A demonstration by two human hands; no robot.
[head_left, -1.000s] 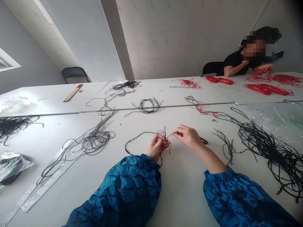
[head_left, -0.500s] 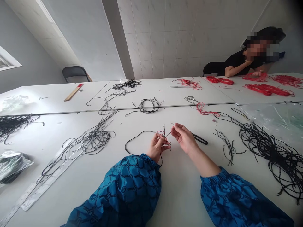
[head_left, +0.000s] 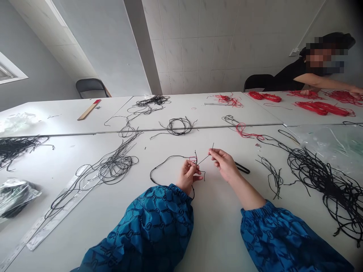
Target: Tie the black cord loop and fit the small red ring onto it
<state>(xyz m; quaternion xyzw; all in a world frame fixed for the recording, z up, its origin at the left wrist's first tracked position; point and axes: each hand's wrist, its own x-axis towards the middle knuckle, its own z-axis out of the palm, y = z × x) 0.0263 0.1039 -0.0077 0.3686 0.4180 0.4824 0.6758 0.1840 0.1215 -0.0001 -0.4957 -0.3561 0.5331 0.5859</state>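
My left hand (head_left: 188,176) pinches a black cord (head_left: 163,161) where several strands cross, and a small red loop (head_left: 193,159) of thread shows just above its fingertips. From that grip the cord arcs out to the left, and a short end hangs below the fingers. My right hand (head_left: 225,163) pinches one black strand between thumb and fingertips, up and to the right of the left hand. This strand runs taut between both hands, its tip poking up past the right fingers. Behind the right wrist lies a black looped tool (head_left: 242,168), partly hidden, perhaps thread snips.
Tangled black cord (head_left: 320,173) covers the right side, beside a clear plastic bag (head_left: 337,141). More black cord (head_left: 116,166) lies over clear rulers (head_left: 65,207) at left. A coiled cord (head_left: 179,126) sits ahead. Across the table, a person (head_left: 295,77) reaches among red cord bundles (head_left: 323,108).
My right hand has moved slightly right, drawing the strand out longer from the left hand, which stays put. The person opposite has stretched an arm out to the right over the red cords.
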